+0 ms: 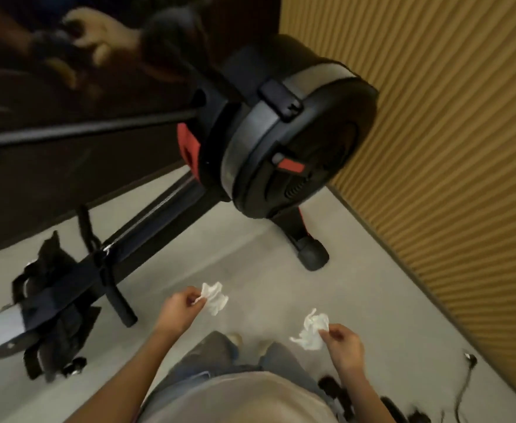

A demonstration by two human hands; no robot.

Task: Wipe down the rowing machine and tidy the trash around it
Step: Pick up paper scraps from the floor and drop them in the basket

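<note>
The black rowing machine (293,141) stands ahead of me, its round flywheel housing with red accents at upper centre and its rail (146,221) running down to the left toward the footrests with straps (52,303). My left hand (178,309) pinches a crumpled white tissue (215,297) above the floor. My right hand (345,343) pinches a second crumpled white tissue (311,329). Both hands hover in front of my legs, a short way from the machine's front stabiliser foot (311,254).
A ribbed yellow-brown wall panel (449,148) runs along the right. A dark mirror-like wall (67,87) is behind the machine. The floor (250,254) is pale grey. A black cable (467,377) and dark objects (336,389) lie at lower right.
</note>
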